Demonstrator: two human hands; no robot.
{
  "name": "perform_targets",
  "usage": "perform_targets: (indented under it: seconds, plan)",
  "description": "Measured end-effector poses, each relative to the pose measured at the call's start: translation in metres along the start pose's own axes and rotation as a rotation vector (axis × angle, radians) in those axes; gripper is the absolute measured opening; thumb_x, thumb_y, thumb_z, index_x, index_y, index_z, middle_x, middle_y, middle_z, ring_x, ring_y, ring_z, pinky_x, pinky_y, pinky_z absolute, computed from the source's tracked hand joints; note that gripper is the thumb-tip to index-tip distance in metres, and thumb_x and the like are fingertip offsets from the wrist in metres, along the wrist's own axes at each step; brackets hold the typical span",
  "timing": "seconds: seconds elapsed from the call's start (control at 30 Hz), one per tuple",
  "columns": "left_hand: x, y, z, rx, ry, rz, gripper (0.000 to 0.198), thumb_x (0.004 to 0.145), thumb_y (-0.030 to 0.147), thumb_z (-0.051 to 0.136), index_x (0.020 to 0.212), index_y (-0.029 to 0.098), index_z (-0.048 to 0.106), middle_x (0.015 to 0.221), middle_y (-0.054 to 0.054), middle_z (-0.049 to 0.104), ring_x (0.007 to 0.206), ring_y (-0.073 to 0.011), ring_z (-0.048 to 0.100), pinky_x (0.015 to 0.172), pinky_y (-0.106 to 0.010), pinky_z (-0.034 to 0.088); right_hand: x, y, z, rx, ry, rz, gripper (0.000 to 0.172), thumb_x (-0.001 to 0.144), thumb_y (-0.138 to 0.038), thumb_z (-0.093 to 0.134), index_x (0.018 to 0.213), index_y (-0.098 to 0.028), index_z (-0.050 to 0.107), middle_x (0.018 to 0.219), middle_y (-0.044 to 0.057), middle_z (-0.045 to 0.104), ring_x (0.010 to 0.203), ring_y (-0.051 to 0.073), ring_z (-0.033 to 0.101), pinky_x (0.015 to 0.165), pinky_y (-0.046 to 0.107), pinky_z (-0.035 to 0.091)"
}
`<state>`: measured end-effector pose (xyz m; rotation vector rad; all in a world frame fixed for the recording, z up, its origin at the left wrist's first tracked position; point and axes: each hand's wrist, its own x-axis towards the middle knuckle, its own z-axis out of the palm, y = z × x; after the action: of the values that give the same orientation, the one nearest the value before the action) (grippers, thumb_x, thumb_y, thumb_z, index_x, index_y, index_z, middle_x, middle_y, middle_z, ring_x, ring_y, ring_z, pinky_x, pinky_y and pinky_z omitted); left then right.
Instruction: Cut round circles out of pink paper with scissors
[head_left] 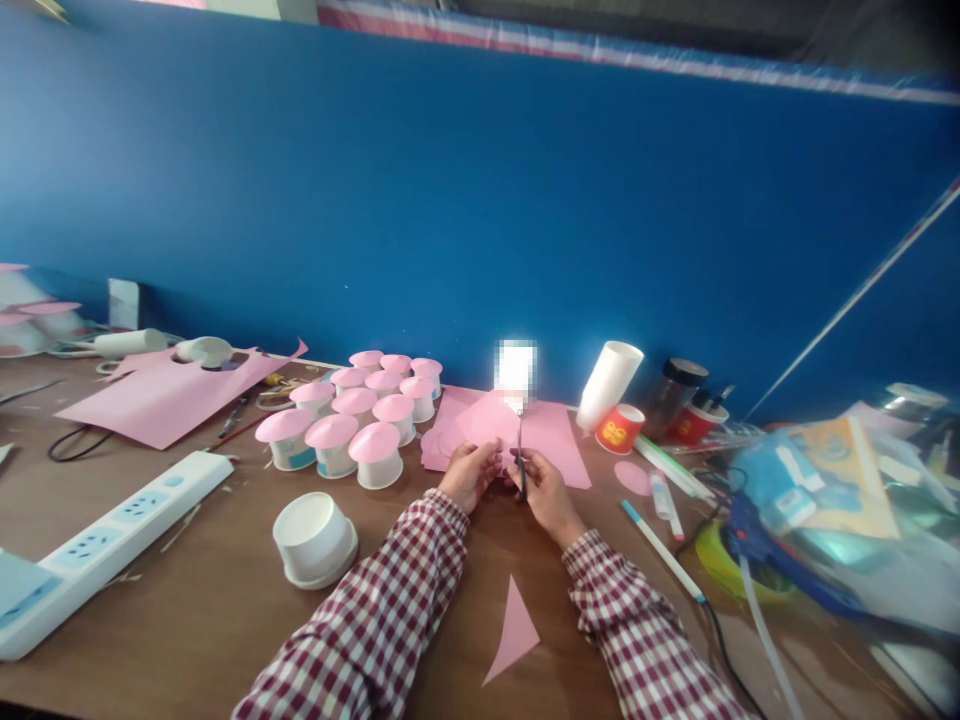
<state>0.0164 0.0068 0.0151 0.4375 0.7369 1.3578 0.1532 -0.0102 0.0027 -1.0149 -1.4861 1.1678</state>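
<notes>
My left hand (472, 473) is closed on a piece of pink paper (484, 415) over the stacked pink sheets (559, 440). Just to its right, my right hand (546, 490) grips a pair of scissors (520, 455), its dark blades pointing away from me. How far the blades are spread is too small to tell. Part of the paper is hidden behind my fingers. Between my forearms lies a pink paper offcut (514, 635). A blurred white patch (515, 372) covers whatever stands behind the paper.
Several white cups with pink paper tops (375, 445) stand left of my hands, near an upturned white cup (313, 538). A power strip (112, 550) lies further left. To the right are stacked paper cups (611, 380), a red cup (621, 428), a marker (664, 550) and cluttered plastic bags (847, 500).
</notes>
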Motion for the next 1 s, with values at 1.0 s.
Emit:
perform_targets:
  seconds: [1.0]
  plan:
    - [0.0056, -0.0026, -0.0057, -0.006, -0.033, -0.028, 0.014, 0.069, 0.014, 0.072, 0.071, 0.01, 0.059, 0.058, -0.003, 0.061, 0.053, -0.0076, 0.059, 0.05, -0.015, 0.047, -0.0008, -0.0018, -0.0001, -0.015, -0.002, 0.002, 0.041, 0.075, -0.039, 0.066, 0.108, -0.017, 0.056, 0.081, 0.005, 0.067, 0.074, 0.021, 0.065, 0.054, 0.028, 0.052]
